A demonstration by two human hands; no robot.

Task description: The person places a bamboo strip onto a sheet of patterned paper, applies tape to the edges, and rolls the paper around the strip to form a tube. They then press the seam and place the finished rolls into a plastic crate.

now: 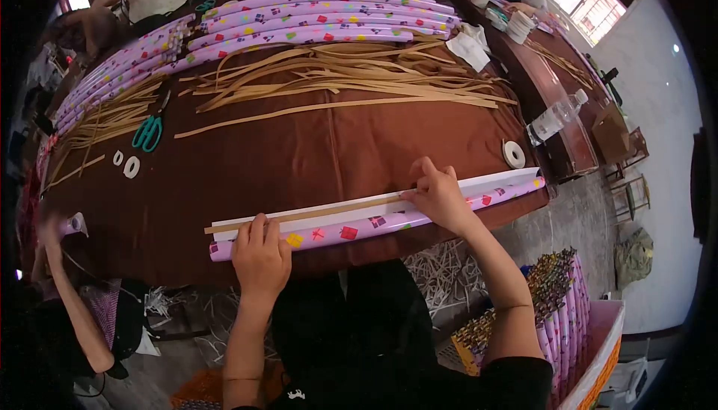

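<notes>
A roll of purple gift-printed wrapping paper (325, 235) lies across the table's near edge, its white inner side (486, 183) turned up along the far side. Along that white flap runs a narrow brown paper strip (314, 213). My left hand (259, 257) is closed over the roll's left part, fingertips pressing on the flap and strip. Farther right, my right hand (441, 197) pinches the strip's right part between thumb and fingers, with its index finger bent up. Its palm hides part of the roll.
Brown strips (329, 77) and finished rolls (321, 19) cover the table's far side. Teal scissors (148, 133), white tape rolls (514, 154) and a bottle (557, 117) lie around. A box (606, 335) of rolls stands lower right. Another person's arm (78, 305) is at left.
</notes>
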